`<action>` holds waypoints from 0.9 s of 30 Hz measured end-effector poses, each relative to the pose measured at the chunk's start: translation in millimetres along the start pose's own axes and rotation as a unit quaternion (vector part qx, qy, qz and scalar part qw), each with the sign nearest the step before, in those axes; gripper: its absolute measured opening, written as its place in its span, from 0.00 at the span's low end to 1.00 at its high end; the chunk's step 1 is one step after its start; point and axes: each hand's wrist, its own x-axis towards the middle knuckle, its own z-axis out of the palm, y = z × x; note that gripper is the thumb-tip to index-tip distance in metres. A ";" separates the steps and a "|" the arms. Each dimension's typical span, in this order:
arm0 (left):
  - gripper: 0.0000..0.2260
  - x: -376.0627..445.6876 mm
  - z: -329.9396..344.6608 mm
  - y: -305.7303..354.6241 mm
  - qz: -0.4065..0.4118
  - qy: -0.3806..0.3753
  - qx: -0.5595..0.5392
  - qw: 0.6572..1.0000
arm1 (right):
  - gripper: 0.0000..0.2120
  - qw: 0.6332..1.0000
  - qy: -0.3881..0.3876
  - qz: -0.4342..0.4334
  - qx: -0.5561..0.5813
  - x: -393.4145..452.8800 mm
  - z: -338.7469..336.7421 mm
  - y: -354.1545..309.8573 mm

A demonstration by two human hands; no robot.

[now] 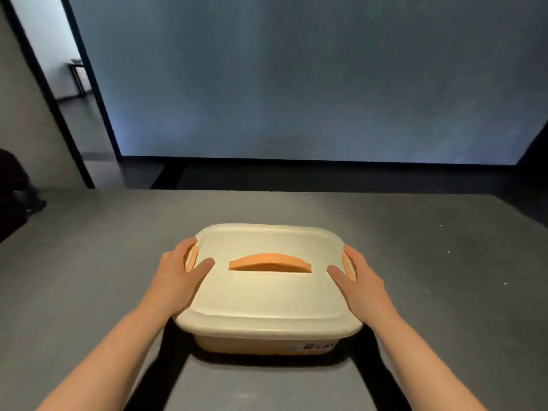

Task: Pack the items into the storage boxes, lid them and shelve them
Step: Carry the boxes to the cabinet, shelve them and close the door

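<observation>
A cream storage box [264,342] sits on the grey table [430,262], near its front edge and straight ahead of the person, with its lid [267,295] already on top. The left hand [178,274] and the right hand [360,280] flank the lid at its two short sides. Each grip is spread, thumb lying on the lid's top surface and fingers reaching down over the edge beside an orange side latch [191,258] on the left and another latch [348,262] on the right. Neither hand is clamped round anything; the fingers look straight and pressed against the plastic. An orange carry handle [269,262] lies flat in the middle of the lid.

By my reading, packing is done for this box and the step in hand is lidding: seating the lid and securing the latches. Whether the latches are already snapped down I cannot tell. The next move likely calls for even downward pressure on both sides, then a lift by the sides or by the handle to carry the box to a shelf. No shelf shows here, so a turn away from the table will probably be needed.

Around it, a small label [315,347] sticks to the box's front wall, too blurred to read. A dark shape [14,194] sits at the far left edge of the table, well apart from the box. Behind the table stands a large pale wall panel [296,78], with a doorway [74,78] to the left. Nothing stands between the hands and the box
</observation>
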 end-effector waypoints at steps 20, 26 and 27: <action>0.18 -183.4 -66.2 -44.8 -0.220 0.348 -0.119 0.904 | 0.26 0.957 -0.220 -0.173 0.077 -18.8 86.6 -82.7; 0.19 -343.1 -102.4 -71.4 -0.300 0.506 -0.123 0.799 | 0.28 0.877 -0.377 -0.289 0.073 -126.5 161.8 -141.3; 0.19 -374.0 -105.5 -73.9 -0.309 0.534 -0.123 0.778 | 0.28 0.858 -0.403 -0.310 0.075 -151.6 172.2 -149.6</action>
